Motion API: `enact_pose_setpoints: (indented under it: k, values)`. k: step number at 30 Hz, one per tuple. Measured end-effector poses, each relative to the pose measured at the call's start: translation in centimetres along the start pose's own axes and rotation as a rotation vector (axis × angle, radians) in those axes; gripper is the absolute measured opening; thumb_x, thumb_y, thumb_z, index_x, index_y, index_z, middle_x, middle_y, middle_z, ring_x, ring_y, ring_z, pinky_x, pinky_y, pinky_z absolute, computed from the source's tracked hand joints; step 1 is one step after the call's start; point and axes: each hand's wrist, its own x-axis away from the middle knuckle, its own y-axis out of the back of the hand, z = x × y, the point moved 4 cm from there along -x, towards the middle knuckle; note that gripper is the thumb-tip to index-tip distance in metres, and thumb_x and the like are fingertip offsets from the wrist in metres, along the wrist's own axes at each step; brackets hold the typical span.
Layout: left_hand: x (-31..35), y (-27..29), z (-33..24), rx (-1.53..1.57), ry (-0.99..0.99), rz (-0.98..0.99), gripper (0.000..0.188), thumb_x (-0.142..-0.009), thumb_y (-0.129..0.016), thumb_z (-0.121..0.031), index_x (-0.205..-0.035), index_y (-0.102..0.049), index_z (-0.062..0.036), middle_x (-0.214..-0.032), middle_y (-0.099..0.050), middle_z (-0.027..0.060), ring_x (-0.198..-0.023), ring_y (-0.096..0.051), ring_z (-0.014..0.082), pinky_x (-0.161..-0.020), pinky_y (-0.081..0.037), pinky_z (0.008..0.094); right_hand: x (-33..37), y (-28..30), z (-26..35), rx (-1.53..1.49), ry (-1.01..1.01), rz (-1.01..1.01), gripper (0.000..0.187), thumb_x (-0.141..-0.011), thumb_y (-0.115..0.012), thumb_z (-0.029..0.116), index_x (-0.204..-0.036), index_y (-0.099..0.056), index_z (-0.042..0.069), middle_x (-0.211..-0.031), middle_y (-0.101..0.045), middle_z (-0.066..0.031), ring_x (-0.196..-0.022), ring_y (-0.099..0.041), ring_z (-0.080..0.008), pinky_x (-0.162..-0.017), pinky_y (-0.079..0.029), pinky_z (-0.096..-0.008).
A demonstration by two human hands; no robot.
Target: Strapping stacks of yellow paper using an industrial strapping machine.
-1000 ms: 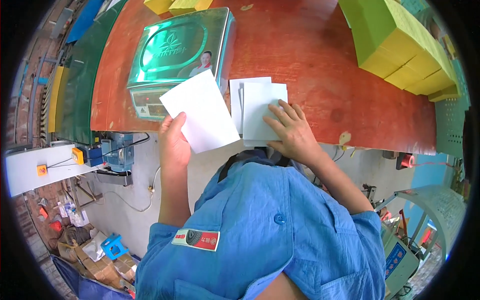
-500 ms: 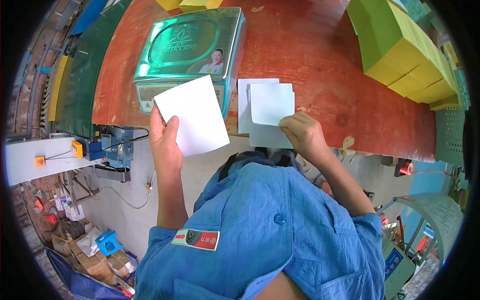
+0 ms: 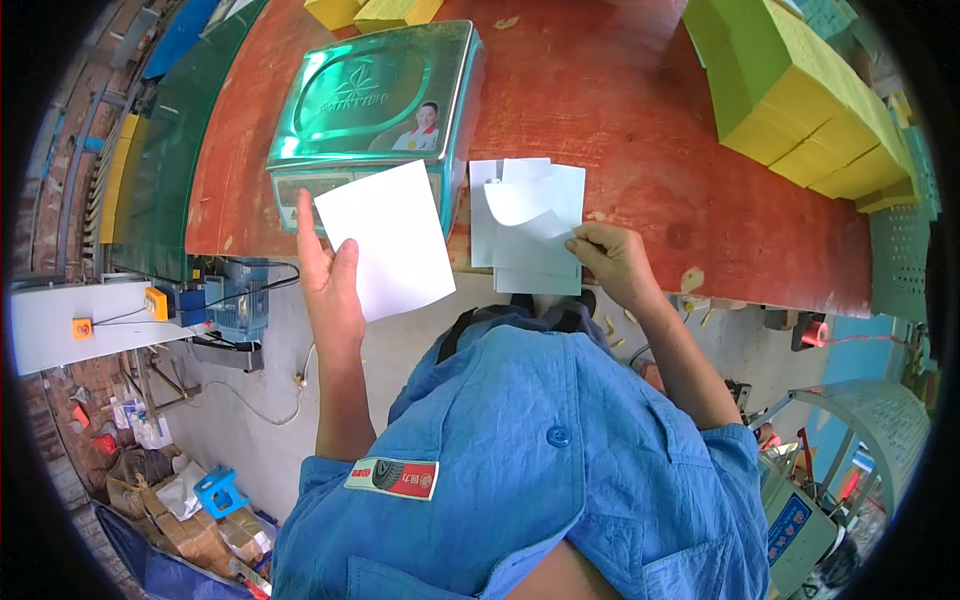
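Observation:
My left hand (image 3: 328, 280) holds white paper (image 3: 390, 240) in front of the scale, thumb on top and one finger stretched away from its edge. Whether that is one sheet or a thin stack I cannot tell. At the table's front edge, several white sheets (image 3: 508, 262) lie overlapping and partly offset. My right hand (image 3: 610, 258) pinches the right corner of a top sheet (image 3: 535, 205), which is curling up off the others. The scale (image 3: 365, 95), with a green-tinted metal platform, stands just beyond my left hand; the held paper hides part of its front panel.
Yellow-green blocks of stacked paper (image 3: 800, 110) stand at the right of the red table (image 3: 620, 110). More yellow blocks (image 3: 395, 12) sit behind the scale. A blue motor (image 3: 238, 300) with cables is at the left, below table height. A blue stool (image 3: 220, 492) is at lower left.
The top sheet under my right hand has gone from nearly flat to curled. My left hand's finger has lifted off the paper it holds, and that paper has shifted slightly.

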Motion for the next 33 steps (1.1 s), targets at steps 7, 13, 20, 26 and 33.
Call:
enact_pose_setpoints:
  k: [7, 13, 20, 26, 33]
  values:
    - [0.0, 1.2, 1.2, 0.063, 0.077, 0.19, 0.02, -0.092, -0.054, -0.003, -0.109, -0.065, 0.0012, -0.124, -0.061, 0.0153, -0.114, -0.059, 0.0215, -0.099, -0.043, 0.0346, 1.1, 2.0, 5.4, 0.243, 0.32, -0.253, 0.005, -0.081, -0.07, 0.003, -0.082, -0.067, -0.001, -0.072, -0.062, -0.0099, -0.066, -0.059, -0.0166, -0.061, -0.048, -0.032]
    - [-0.6, -7.8, -3.6, -0.156, -0.437, 0.767, 0.019, -0.08, -0.059, 0.007, -0.09, -0.069, -0.0057, -0.127, -0.061, 0.0166, -0.13, -0.049, 0.033, -0.113, -0.032, 0.0444, 4.2, 3.0, 12.2, 0.437, 0.809, -0.191, 0.006, -0.075, -0.065, 0.005, -0.08, -0.062, 0.005, -0.077, -0.061, -0.0096, -0.068, -0.061, -0.0284, -0.059, -0.052, -0.0379]
    - [-0.6, -15.9, -3.1, -0.122, -0.197, 0.84, 0.015, -0.087, -0.06, 0.003, -0.097, -0.069, -0.0026, -0.093, -0.07, 0.0061, -0.085, -0.063, 0.0155, -0.09, -0.048, 0.0309, 6.5, 10.7, 12.6, -0.268, 0.459, -0.471, 0.034, -0.09, -0.065, 0.007, -0.123, -0.057, 0.0, -0.101, -0.066, -0.0074, -0.088, -0.064, -0.0126, -0.075, -0.051, -0.0268]
    - [0.3, -25.2, -1.1, 0.186, 0.179, 0.836, 0.02, -0.087, -0.056, 0.005, -0.101, -0.071, 0.0008, -0.1, -0.069, 0.0033, -0.087, -0.06, 0.0114, -0.078, -0.046, 0.0256, 6.9, 14.4, 5.5, -0.501, 0.266, -0.426, 0.036, -0.096, -0.057, 0.009, -0.129, -0.05, -0.003, -0.111, -0.062, -0.0075, -0.1, -0.059, -0.0117, -0.086, -0.048, -0.0276]
    - [-4.3, -35.4, -7.0, 0.046, -0.082, 0.908, 0.033, -0.088, -0.057, 0.0, -0.12, -0.062, -0.0028, -0.11, -0.068, 0.0063, -0.102, -0.062, 0.0133, -0.093, -0.047, 0.0289, 7.6, 23.5, -2.8, -0.161, 0.048, -0.89, 0.052, -0.088, -0.053, 0.0, -0.139, -0.044, 0.004, -0.091, -0.065, -0.0133, -0.083, -0.065, -0.0222, -0.076, -0.051, -0.0326]
